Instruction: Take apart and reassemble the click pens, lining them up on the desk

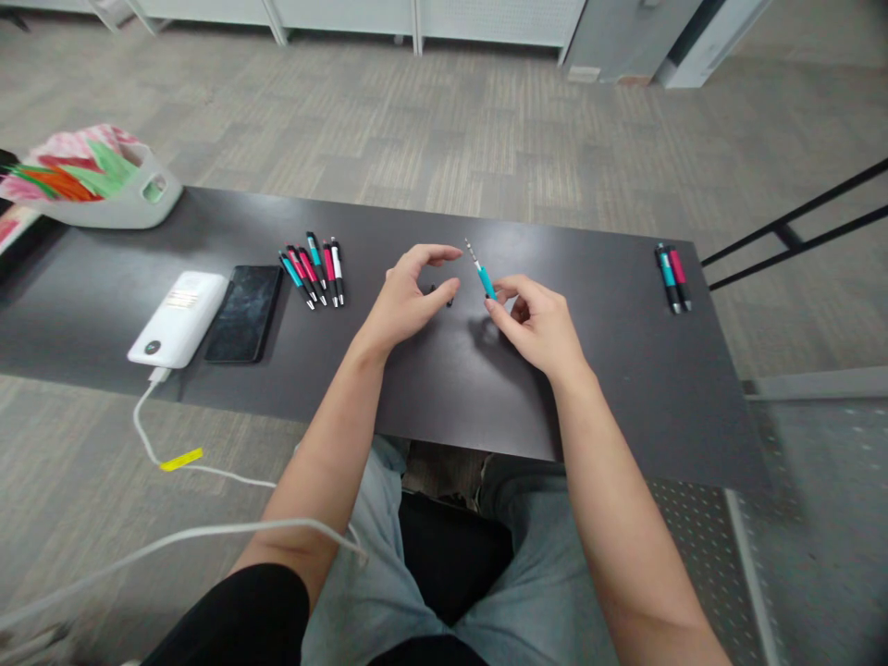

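Between the thumb and fingers of my right hand (533, 319) is a teal pen (485, 278), tilted with its bare metallic inner end pointing up and left. My left hand (414, 289) is just left of it, thumb and index finger apart, with nothing between them. Small dark pieces (450, 301) show by the left thumb, partly hidden by that hand. Several teal, red and white pens (314, 270) lie side by side on the dark table left of my hands. Two more pens (672, 277), one teal and one red, lie near the right edge.
The dark table (624, 388) spans the view. A black phone (242, 314) and a white power bank (177, 319) lie at left. A white cable (228, 476) hangs from the power bank past my left arm. A white basket (156, 199) with colourful packets stands at far left.
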Demonstrator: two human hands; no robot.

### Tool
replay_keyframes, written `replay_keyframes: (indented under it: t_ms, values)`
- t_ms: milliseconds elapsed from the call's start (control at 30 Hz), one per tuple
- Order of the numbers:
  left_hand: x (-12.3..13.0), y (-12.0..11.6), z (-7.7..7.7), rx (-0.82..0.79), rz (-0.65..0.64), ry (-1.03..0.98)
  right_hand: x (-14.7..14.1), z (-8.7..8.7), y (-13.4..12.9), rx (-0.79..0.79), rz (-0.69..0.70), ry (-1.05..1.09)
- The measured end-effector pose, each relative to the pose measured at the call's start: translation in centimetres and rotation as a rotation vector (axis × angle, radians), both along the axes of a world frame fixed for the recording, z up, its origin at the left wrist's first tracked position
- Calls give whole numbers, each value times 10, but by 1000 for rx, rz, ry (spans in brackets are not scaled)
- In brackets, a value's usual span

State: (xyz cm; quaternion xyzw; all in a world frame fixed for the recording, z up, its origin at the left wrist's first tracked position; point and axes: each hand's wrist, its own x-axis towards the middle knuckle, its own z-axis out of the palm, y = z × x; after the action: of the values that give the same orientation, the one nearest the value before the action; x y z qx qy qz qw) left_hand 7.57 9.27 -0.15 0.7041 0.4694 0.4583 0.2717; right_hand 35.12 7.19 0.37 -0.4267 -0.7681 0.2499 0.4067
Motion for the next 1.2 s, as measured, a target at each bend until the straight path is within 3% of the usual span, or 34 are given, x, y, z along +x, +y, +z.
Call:
replay_keyframes:
  t_ms: [100,167,367,500,633,733,933,1200]
  values:
    - [0,-7,-1,-82,154,339,0,0,0,9,2,4]
    - [4,-12,0,-133,178,482,-1,1,-1,11,-3,2]
    - [13,-21,18,-177,139,578,-3,4,-2,6,-14,2]
    - [10,-12,15,-142,121,366,-2,4,-1,3,-32,2]
    - [4,9,-5,-37,135,-174,-1,2,0,-6,-36,-2]
    - [0,20,-10,12,164,-419,-1,2,0,-19,-29,-18]
    - [-6,21,-1,-12,215,-482,-2,7,-2,-45,-3,-40]
    - [-2,20,-4,-8,188,-507,-1,7,-2,-38,8,-46]
